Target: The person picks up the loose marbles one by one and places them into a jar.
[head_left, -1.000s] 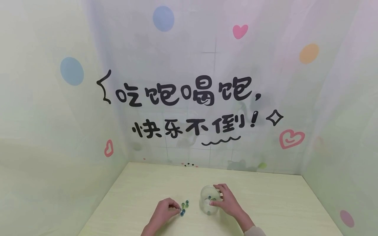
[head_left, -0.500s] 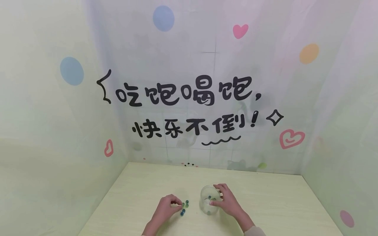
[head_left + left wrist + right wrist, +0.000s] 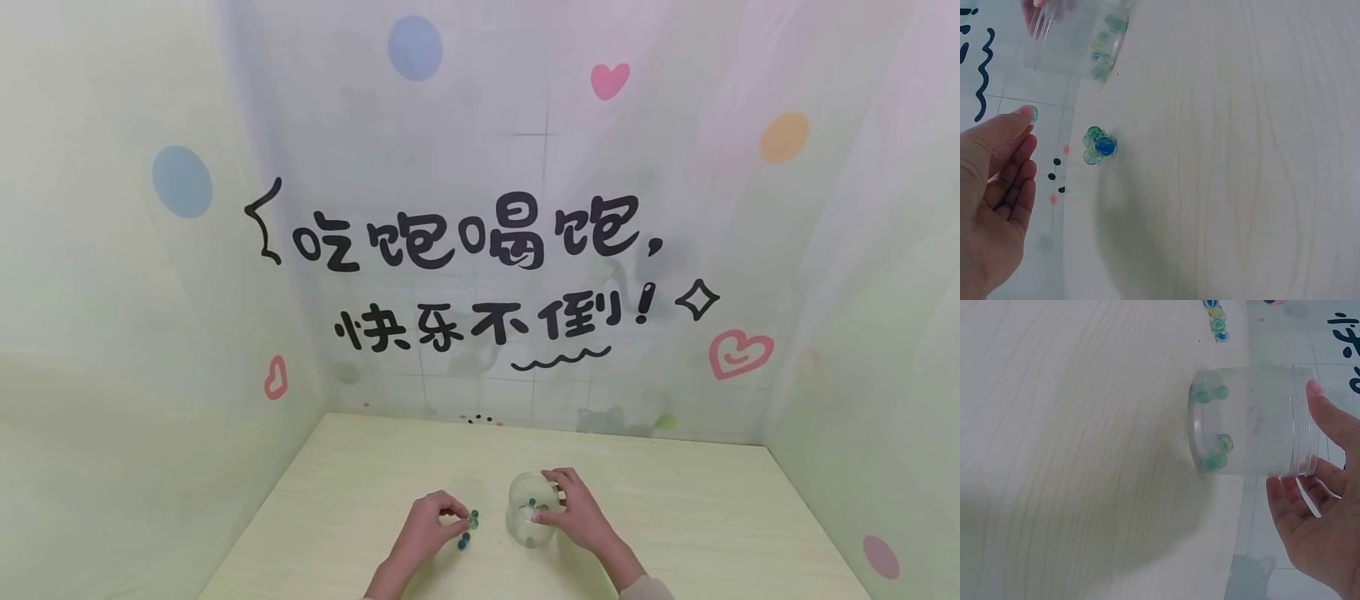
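A clear glass marble point(image 3: 1034, 115) is pinched between thumb and forefinger of my left hand point(image 3: 429, 527), the other fingers loosely curled behind. Right by those fingertips in the head view, several green and blue marbles point(image 3: 464, 541) lie in a small cluster on the table; the left wrist view shows a blue marble point(image 3: 1105, 146) in front. To the right stands a clear plastic jar point(image 3: 1260, 422), upright and without a lid. My right hand point(image 3: 587, 515) grips it near the rim, thumb on one side and fingers on the other. Several greenish marbles point(image 3: 1212, 461) sit at the jar's bottom.
The pale wood-grain table point(image 3: 360, 467) meets a printed curtain point(image 3: 480, 158) at the back and both sides. A short gap of tabletop separates the loose marbles from the jar.
My left hand has shifted slightly right and away from me along the marble cluster; a marble at the cluster's left is now in its fingertips. The right hand and jar stay put.
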